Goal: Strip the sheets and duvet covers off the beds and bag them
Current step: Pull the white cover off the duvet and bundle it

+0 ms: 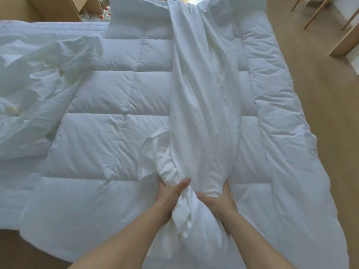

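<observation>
Both hands are closed on one item at the near edge of the bed [29, 29]. The left hand [171, 193] and the right hand [217, 200] sit close together, thumbs uppermost, clamped on either side of the gathered end of the duvet cover [204, 94].

The cover is bunched into a long rope of white cloth. It runs from the hands up the middle of the bed to the far edge, and a loose tail hangs down between the wrists. It lies on top of the bare quilted duvet [106, 94], not around it, so the cover appears to be off its filling. The narrow two-handed hold seems meant to keep the cloth in one bundle, so that it can be drawn in without dragging the duvet.

The duvet is spread across the bed. Its right side spills over the right edge toward the floor [320, 113].

A second loose white piece, probably a sheet [38, 74], lies crumpled toward the left edge, apart from the cover.

No bag is in view. By this inspector's judgement stripping is well advanced and bagging is not yet begun.

Risk noted is that a hard pull could take the overhanging duvet further off the right edge.

A cardboard box [48, 6] stands beyond the far left corner, and wooden furniture [345, 45] beyond the far right.
</observation>
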{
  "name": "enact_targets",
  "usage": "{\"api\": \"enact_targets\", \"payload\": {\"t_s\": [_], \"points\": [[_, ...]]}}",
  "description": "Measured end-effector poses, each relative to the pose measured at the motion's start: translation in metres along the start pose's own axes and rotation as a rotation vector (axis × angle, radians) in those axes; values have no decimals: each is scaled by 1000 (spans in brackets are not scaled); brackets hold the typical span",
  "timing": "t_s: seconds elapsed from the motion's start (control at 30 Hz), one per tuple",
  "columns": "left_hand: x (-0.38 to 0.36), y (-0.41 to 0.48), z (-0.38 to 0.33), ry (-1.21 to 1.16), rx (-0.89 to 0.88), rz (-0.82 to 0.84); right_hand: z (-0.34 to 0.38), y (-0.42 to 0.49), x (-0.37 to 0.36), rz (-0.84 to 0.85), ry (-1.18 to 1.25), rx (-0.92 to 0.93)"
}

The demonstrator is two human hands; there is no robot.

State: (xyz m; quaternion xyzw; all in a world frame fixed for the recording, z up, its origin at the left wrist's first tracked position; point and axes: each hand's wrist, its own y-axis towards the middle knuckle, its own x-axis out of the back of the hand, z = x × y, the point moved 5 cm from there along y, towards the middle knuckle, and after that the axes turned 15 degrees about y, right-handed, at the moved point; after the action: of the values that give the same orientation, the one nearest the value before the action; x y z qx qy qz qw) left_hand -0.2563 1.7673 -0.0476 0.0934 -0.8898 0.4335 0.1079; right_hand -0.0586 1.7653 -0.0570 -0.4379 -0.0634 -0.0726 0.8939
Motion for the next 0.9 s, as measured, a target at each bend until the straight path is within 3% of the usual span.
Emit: {"api": "enact_targets", "payload": {"t_s": [0.1, 0.2, 0.27, 0.33, 0.4, 0.5, 0.6, 0.7, 0.77, 0.83, 0.9], "points": [[-5, -12, -45, -48, -149, 46, 33, -8, 0, 12, 159, 171], [10, -24, -112, -152, -373, -23, 100, -24, 10, -97, 261, 494], [21, -38, -151, -171, -515, -27, 139, -40, 14, -159, 273, 680], [24, -42, -157, -160, -553, -14, 147, -51, 15, -198, 245, 751], [23, -32, -117, -144, -363, -19, 112, -49, 11, -194, 202, 673], [17, -19, -5, -121, 79, 4, 9, -35, 0, -154, 21, 378], [16, -20, 40, -95, 155, -14, -45, -35, -6, -209, -134, 298], [39, -17, 16, 303, 29, -309, -33, -46, -9, -339, -270, 338], [48, -17, -16, 783, -231, -433, -12, -58, -16, -375, -416, 576], [37, -18, -36, 1223, -598, -400, 4, -61, -24, -330, -587, 836], [26, -15, -31, 1425, -769, -215, 12, -51, -29, -174, -739, 839]]}}
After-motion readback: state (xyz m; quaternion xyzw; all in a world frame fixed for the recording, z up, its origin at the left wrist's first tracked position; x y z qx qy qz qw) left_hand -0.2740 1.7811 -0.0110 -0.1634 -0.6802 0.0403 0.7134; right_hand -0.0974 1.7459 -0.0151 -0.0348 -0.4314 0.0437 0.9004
